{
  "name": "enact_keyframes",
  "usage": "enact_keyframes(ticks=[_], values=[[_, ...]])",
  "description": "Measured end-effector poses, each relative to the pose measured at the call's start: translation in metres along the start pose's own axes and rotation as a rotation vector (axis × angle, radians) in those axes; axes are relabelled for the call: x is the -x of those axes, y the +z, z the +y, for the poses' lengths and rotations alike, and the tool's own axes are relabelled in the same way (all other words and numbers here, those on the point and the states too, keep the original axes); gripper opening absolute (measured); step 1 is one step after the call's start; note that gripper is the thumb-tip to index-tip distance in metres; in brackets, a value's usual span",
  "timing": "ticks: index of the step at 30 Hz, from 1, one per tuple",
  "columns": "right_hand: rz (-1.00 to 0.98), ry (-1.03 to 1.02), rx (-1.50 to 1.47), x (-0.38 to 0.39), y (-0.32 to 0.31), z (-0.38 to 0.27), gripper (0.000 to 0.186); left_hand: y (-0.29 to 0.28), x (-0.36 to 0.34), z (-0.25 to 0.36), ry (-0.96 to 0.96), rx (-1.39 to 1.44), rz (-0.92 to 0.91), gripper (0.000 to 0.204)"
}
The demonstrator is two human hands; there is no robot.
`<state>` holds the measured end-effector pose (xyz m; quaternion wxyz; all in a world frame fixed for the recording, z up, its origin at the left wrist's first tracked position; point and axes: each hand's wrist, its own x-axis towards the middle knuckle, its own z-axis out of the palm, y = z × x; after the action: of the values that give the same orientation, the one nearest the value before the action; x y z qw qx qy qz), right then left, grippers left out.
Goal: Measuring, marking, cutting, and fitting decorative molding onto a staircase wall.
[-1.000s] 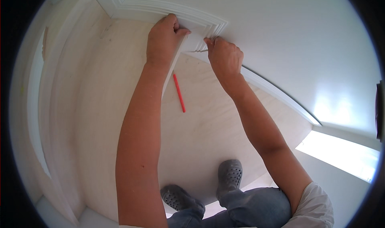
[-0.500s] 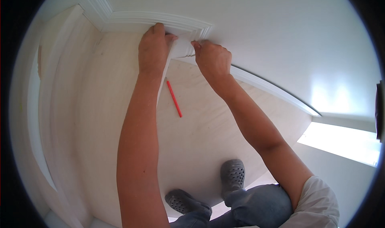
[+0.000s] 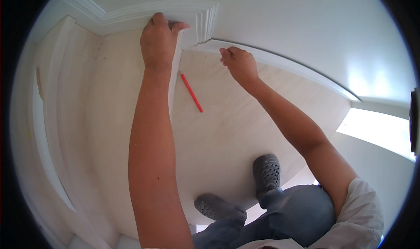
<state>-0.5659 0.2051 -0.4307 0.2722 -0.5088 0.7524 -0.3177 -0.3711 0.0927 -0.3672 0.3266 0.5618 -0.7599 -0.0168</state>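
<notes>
My left hand (image 3: 159, 43) is closed on the upper edge of a white stepped moulding (image 3: 200, 28) at a corner by the wall, its thumb stretched to the right along the piece. Beneath that wrist, a narrow pale edge runs down toward me. Clear of the moulding, my right hand (image 3: 240, 66) hovers above the pale wooden surface with its fingers curled in a pinch. Whether anything small is between them is hidden. A red pencil (image 3: 191, 92) lies on the wood between my forearms.
A long white trim strip (image 3: 302, 73) runs along the wall's foot to the right. The pale wooden board (image 3: 218, 135) carries my grey clogs (image 3: 267, 174). At the left stands a pale wooden frame (image 3: 57, 96). Bright light enters through an opening (image 3: 376, 128) at right.
My right hand has come off the moulding corner and drawn back toward me and slightly right. My left hand remains on the moulding. The whole view has shifted a little.
</notes>
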Motion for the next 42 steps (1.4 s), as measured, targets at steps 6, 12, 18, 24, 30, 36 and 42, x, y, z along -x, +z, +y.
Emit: enact_keyframes(ticks=[6,12,18,24,30,36,42], values=[[0.018,0.072,-0.234,-0.017,0.014,0.055,0.049,0.000,0.002,0.009,-0.017,-0.030,-0.011,0.051],[-0.005,0.121,-0.125,-0.014,0.014,0.044,0.056,-0.006,0.004,0.003,-0.055,-0.045,-0.041,0.051],[-0.080,0.165,-0.021,-0.016,0.004,0.033,0.055,-0.004,0.003,0.004,-0.052,-0.049,-0.030,0.049],[-0.129,0.183,-0.017,-0.017,0.002,0.035,0.062,-0.001,0.003,0.002,-0.040,-0.123,-0.049,0.054],[-0.091,0.165,-0.104,-0.015,-0.001,0.027,0.065,-0.005,0.002,0.006,-0.041,-0.110,-0.063,0.049],[-0.052,0.151,0.082,-0.013,0.010,0.024,0.064,-0.009,0.003,0.011,-0.090,-0.110,-0.100,0.048],[-0.005,-0.061,0.323,-0.017,0.033,0.017,0.064,-0.007,0.002,0.014,-0.041,-0.129,-0.072,0.049]])
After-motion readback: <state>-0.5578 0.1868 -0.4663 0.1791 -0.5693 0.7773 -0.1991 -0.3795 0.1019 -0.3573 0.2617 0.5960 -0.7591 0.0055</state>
